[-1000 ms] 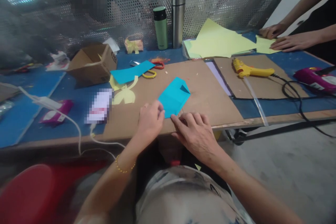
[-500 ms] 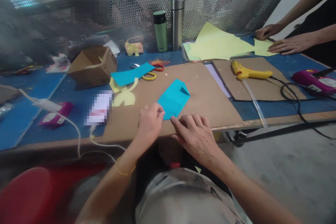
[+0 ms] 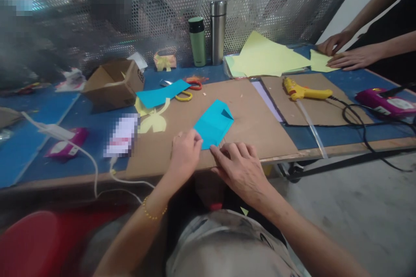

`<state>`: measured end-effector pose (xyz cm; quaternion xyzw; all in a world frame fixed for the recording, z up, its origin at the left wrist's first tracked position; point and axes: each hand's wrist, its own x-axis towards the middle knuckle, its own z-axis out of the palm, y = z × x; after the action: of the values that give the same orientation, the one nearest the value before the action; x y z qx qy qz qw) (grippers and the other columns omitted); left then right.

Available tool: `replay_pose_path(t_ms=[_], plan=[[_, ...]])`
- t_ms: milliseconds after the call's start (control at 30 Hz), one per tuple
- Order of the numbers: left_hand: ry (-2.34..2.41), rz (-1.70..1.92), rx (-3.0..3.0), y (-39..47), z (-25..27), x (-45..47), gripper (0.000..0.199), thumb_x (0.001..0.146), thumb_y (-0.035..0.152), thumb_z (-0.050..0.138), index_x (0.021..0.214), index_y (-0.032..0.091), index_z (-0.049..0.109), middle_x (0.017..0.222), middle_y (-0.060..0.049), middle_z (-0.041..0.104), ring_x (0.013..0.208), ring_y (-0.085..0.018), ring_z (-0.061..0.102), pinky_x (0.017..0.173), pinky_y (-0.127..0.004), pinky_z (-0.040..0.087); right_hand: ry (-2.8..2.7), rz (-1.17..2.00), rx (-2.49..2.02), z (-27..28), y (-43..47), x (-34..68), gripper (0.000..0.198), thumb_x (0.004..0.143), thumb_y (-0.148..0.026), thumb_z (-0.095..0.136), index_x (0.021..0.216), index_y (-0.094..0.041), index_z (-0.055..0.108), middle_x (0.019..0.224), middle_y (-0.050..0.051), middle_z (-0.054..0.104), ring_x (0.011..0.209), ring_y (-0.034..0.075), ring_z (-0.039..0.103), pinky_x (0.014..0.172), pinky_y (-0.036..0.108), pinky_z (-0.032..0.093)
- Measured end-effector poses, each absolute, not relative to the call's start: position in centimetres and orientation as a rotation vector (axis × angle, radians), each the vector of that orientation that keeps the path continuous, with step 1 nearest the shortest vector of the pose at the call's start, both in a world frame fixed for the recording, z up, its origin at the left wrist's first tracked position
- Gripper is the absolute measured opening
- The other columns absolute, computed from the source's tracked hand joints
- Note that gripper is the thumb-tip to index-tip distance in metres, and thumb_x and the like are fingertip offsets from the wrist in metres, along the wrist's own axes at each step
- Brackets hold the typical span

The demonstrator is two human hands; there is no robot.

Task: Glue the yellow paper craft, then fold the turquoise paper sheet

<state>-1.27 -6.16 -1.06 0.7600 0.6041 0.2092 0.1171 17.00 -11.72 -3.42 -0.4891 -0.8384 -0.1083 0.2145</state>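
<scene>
A sheet of blue paper [image 3: 214,123] with folded edges lies on the brown cardboard [image 3: 260,138], a small flap turned up at its right corner. My left hand [image 3: 186,149] pinches the paper's near left edge between thumb and fingers. At the near corner, my right hand [image 3: 242,166] rests an index fingertip on the paper, its thumb held apart from the fingers. Further back lies a second blue piece [image 3: 162,94], partly covering scissors with a yellow and a red handle [image 3: 184,96]. Yellow paper cutouts [image 3: 154,122] lie to the left of my hands.
A cardboard box [image 3: 112,84] stands back left, near a green flask [image 3: 197,43] and a steel flask [image 3: 218,32]. On the right, a yellow glue gun [image 3: 307,91] with its cord rests on cardboard. Another person's hands [image 3: 351,56] touch yellow paper [image 3: 320,61].
The view has shifted slightly. My hands keep almost the same position on the blue paper. The other person's far hand has changed its pose a little.
</scene>
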Motion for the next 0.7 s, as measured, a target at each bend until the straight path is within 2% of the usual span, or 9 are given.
replay_pose_path(t_ms=[200,367,567,700], plan=[[1.757,0.630,2.242,-6.1,-1.3,-1.3,0.012,0.094,0.017,0.052,0.083,0.022,0.054,0.086,-0.006,0.067,0.091,-0.026,0.060,0.085,-0.040,0.044,-2.358,-0.260,-1.350,-3.1,-11.3,17.1,0.045,0.094,-0.049,0.073,0.127,-0.020,0.066,0.106,0.009,0.067,0.091,0.025,0.048,0.076,0.038,0.029],[1.744,0.647,2.254,-6.0,-1.5,-1.4,0.012,0.093,0.019,0.052,0.082,0.022,0.056,0.082,-0.005,0.066,0.088,-0.025,0.059,0.083,-0.039,0.044,-2.345,-0.287,-1.315,-3.0,-10.8,16.9,0.049,0.096,-0.062,0.061,0.117,-0.019,0.070,0.097,0.010,0.064,0.088,0.026,0.045,0.074,0.038,0.027],[1.751,0.620,2.249,-5.9,-1.3,-1.3,0.013,0.094,0.019,0.052,0.083,0.021,0.057,0.081,-0.005,0.066,0.086,-0.025,0.059,0.082,-0.039,0.044,-2.346,-0.350,-1.321,-3.2,-10.7,16.8,0.060,0.092,-0.065,0.065,0.133,-0.022,0.067,0.095,0.009,0.063,0.087,0.026,0.042,0.074,0.038,0.025],[1.741,0.623,2.280,-5.8,-1.5,-1.5,0.011,0.095,0.018,0.053,0.087,0.020,0.060,0.085,-0.005,0.068,0.088,-0.025,0.060,0.081,-0.038,0.044,-2.357,-0.355,-1.327,-3.4,-10.6,16.7,0.060,0.090,-0.063,0.070,0.133,-0.023,0.067,0.097,0.010,0.063,0.089,0.026,0.042,0.074,0.038,0.025]])
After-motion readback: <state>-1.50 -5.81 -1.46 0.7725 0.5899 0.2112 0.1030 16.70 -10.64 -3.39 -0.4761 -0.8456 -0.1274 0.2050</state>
